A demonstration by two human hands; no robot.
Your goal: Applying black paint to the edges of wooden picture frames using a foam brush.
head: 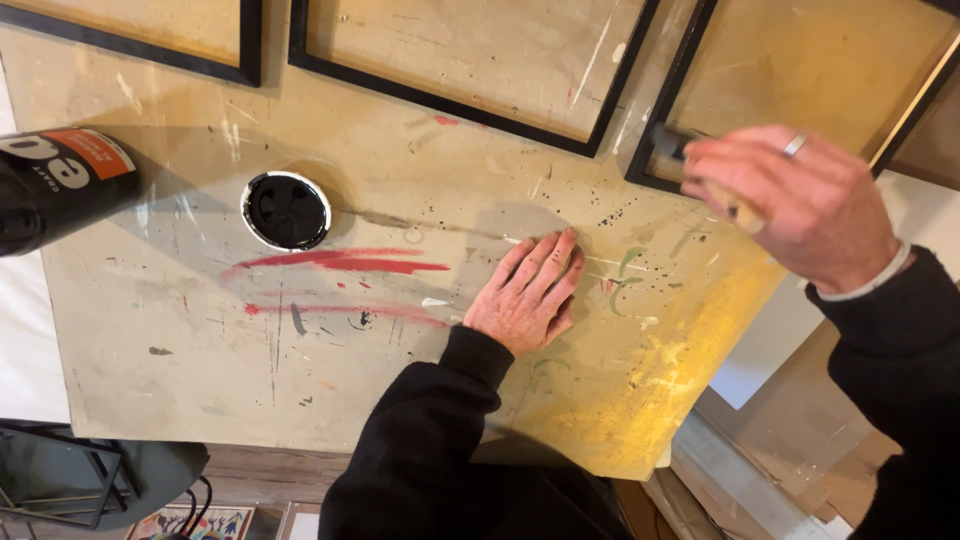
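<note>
We view the work from above. Nearest to us, 2 black sleeves enter from the lower edge. The left hand lies flat, palm down, on the board, a paint-stained beige sheet that covers the bench; its fingers are extended close together and it holds nothing. Red paint streaks run across the board just left of this hand, and a yellow stained area occupies the board's lower right corner.

Further up and to the right, the right hand is closed around the pale handle of a brush; a ring sits on 1 finger. The hand and brush are blurred, so we cannot tell the brush tip in detail. The dark brush end lies over the lower left corner of the right black frame.

To the left, a round lid holding black paint rests on the board, well apart from both hands. A black paint bottle with an orange label lies at the left edge.

At the far edge, 3 black frames are laid out: the right 1, a middle frame and a left frame.
</note>
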